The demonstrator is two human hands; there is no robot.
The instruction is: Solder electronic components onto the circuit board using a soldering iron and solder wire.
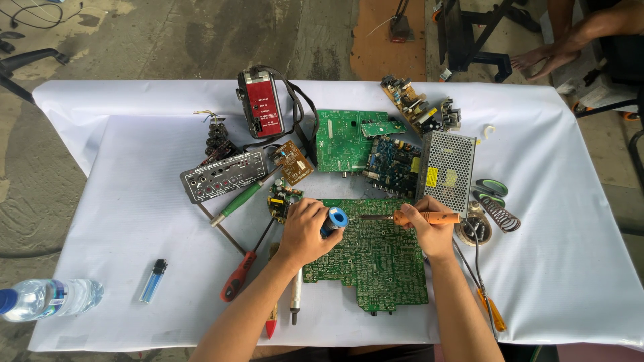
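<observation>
Left hand (pixel 303 231) grips blue spool (pixel 335 219); right hand (pixel 429 231) holds orange iron (pixel 419 218).

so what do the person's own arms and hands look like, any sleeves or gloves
Both forearms are bare right up to the bottom edge of the picture, with no sleeves showing. The left hand and the right hand wear no gloves, and no watch, ring or wristband can be made out. No markings show on either arm. Anything worn above the elbows is out of view.
</observation>
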